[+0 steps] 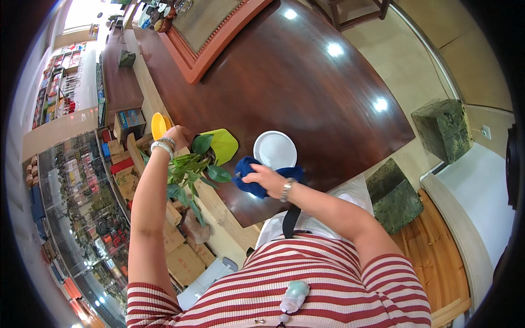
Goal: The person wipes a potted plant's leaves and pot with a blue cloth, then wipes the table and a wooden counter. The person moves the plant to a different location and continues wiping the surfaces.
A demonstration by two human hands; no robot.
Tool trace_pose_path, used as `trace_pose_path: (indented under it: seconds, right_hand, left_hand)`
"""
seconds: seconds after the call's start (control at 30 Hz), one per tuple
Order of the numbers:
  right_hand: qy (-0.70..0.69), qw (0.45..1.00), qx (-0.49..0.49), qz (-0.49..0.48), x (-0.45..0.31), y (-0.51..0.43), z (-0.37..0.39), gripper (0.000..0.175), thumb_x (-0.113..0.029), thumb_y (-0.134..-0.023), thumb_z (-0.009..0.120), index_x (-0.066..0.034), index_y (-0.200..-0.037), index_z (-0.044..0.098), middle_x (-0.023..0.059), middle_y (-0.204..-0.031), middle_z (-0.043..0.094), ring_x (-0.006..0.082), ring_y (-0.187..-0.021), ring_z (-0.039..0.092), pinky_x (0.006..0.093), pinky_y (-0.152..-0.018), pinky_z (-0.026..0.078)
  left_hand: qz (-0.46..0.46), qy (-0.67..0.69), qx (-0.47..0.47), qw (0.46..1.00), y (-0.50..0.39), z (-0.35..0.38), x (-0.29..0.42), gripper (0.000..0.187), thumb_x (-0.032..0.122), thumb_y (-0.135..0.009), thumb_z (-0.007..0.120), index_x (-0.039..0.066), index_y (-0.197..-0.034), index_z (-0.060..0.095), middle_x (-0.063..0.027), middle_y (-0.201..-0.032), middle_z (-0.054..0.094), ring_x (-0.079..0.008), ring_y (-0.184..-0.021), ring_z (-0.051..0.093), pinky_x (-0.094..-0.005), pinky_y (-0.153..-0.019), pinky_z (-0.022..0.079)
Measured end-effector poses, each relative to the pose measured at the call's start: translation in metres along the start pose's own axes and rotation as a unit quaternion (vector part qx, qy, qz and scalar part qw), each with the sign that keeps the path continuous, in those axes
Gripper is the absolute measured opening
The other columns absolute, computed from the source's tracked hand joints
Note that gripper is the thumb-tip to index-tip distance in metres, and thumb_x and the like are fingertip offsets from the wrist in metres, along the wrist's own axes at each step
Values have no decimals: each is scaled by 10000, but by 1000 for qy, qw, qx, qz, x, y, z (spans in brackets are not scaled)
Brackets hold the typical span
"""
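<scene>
My right hand grips a bunched dark blue cloth over the dark wooden table. Just beyond the cloth lies a round white plate-like dish, its near rim partly covered. My left hand reaches out at the table's left edge, between a yellow round dish or pot and a lime-green plant pot. Its fingers are partly hidden, so I cannot tell whether they hold either one. The pot appears tilted, and the leafy green plant in it spreads towards me, below that hand.
A reddish-brown framed tea tray lies at the table's far left, with small teaware beyond. Boxes and a glass display case line the left. Dark green stone blocks stand past the table's right side.
</scene>
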State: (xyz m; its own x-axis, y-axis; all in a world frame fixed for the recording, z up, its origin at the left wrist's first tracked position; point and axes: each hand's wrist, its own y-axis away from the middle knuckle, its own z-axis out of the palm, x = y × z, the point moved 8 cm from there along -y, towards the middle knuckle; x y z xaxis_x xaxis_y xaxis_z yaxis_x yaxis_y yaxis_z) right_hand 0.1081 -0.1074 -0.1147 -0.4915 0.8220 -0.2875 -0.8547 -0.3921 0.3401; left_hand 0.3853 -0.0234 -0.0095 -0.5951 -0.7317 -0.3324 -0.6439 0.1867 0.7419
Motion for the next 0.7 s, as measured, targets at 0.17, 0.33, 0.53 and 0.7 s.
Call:
trace_pose_path:
  seconds: [0.17, 0.33, 0.53, 0.7]
  right_hand:
    - [58, 979, 182, 76, 69, -76, -45, 300, -211, -728, 709, -4, -931, 633, 55, -879, 661, 148, -780, 612, 292, -713, 500]
    - [318, 931, 144, -111, 0, -74, -86, 339, -274, -754, 655, -1, -955, 650, 156, -841, 684, 243, -792, 658, 359, -749, 514]
    - [471, 872, 116, -71, -103, -59, -86, 352, -209, -758, 636, 49, -998, 635, 155, -852, 680, 212, -760, 628, 330, -718, 507]
    - [317, 947, 25, -49, -88, -57, -42, 293, -236, -840, 643, 28, -967, 640, 132, -781, 669, 192, -696, 617, 343, -715, 501]
  left_hand:
    - [131, 325, 162, 923, 97, -54, 65, 225, -47, -889, 498, -26, -1058, 645, -129, -952, 689, -232, -879, 663, -322, -835, 519]
    - [302, 455, -198, 814, 214, 70, 147, 272, -30, -815, 546, 19, -1058, 659, -96, -985, 655, -222, -931, 626, -333, -841, 507]
    - [-17, 561, 107, 821, 122, 278, 62, 536, 178, -827, 767, 24, -1266, 502, -118, -1210, 583, -193, -1049, 583, -345, -882, 498]
    - [-15, 424, 377, 823, 61, 289, -22, 682, 112, -778, 782, 70, -1365, 438, -44, -1194, 558, -167, -1092, 548, -311, -941, 467]
